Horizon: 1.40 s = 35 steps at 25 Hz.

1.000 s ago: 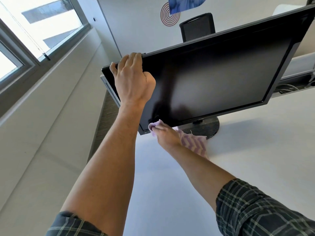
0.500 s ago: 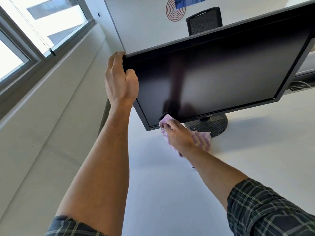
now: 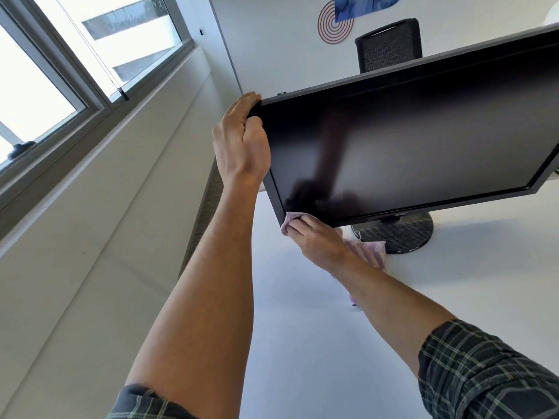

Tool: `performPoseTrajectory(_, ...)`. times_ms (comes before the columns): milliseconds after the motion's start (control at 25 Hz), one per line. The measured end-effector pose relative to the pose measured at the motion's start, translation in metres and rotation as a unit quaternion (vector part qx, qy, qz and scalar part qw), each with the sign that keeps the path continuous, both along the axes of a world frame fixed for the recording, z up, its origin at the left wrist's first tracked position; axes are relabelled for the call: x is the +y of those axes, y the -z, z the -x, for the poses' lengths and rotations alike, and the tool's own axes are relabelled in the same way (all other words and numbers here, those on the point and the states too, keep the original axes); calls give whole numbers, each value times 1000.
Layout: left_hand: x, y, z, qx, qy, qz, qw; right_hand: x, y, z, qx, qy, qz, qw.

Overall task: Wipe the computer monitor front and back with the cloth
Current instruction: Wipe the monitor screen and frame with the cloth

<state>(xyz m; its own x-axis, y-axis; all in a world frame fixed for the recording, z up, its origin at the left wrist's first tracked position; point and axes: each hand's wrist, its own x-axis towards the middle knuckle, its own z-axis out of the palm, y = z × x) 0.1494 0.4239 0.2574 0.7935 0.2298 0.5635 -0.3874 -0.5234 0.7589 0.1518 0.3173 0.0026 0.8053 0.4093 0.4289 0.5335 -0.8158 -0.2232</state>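
The monitor (image 3: 408, 140) is stood on its round base (image 3: 396, 234) on the white desk (image 3: 453, 297), its top left corner gripped by the left hand (image 3: 242, 143); the cloth (image 3: 373, 252) is pinched in the right hand (image 3: 317, 237) and pressed at the lower left bezel corner. A hard push there could twist or tip the screen — the steadying grip is what counters it; the trailing cloth could be snagged under the base

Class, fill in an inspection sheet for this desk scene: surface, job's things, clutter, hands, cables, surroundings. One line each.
Surface: white desk, bare where visible.
Job's things: black monitor, screen dark, on a round stand base; striped pink cloth at its lower left corner.
Clutter: nothing seen.
Hands: left hand grips the monitor's upper left corner; right hand holds the cloth against the lower bezel.
Cables: nothing seen.
Surroundings: window at left, black chair behind the monitor, spiral wall art.
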Motion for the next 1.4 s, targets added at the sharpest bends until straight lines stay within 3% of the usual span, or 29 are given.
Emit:
performPoseTrajectory(120,-2,0,4,0,-16,-13,1000,-5,18,1,-111,-14,67,991)
performPoseTrajectory(280,1,6,5,-23,-12,-50,998,-26,10,-10,-120,-64,125,983)
performPoseTrajectory(360,2,6,4,-25,-15,-60,998,-31,0,-5,19,-83,59,995)
performPoseTrajectory(440,2,5,2,-19,-18,-65,998,-35,-1,-6,34,-74,-17,997)
performPoseTrajectory(520,0,4,1,-14,-22,-69,997,-31,-13,4,86,-84,6,993)
performPoseTrajectory(640,-3,3,1,-19,-27,-81,996,-23,-7,12,-21,-152,128,980)
performPoseTrajectory(680,-3,3,1,-20,-28,-83,996,-19,-13,17,-28,-147,124,981)
performPoseTrajectory(760,-2,4,1,-16,-31,-86,996,-21,-18,17,2,-106,9,994)
performPoseTrajectory(800,-2,5,1,-15,-31,-87,996,-23,-18,12,29,-101,8,994)
performPoseTrajectory(960,-1,6,3,-23,-33,-88,995,-42,-6,-1,-94,-91,176,976)
performPoseTrajectory(1120,1,7,1,-19,-35,-88,995,-63,-1,5,-46,-44,94,994)
performPoseTrajectory(1240,0,5,1,-26,-34,-98,994,-70,-10,20,-14,50,41,998)
performPoseTrajectory(1320,-2,4,0,-26,-34,-99,994,-63,-11,36,-17,33,20,999)
performPoseTrajectory(1400,-3,5,-1,-23,-36,-99,994,-50,1,36,-65,-51,-6,997)
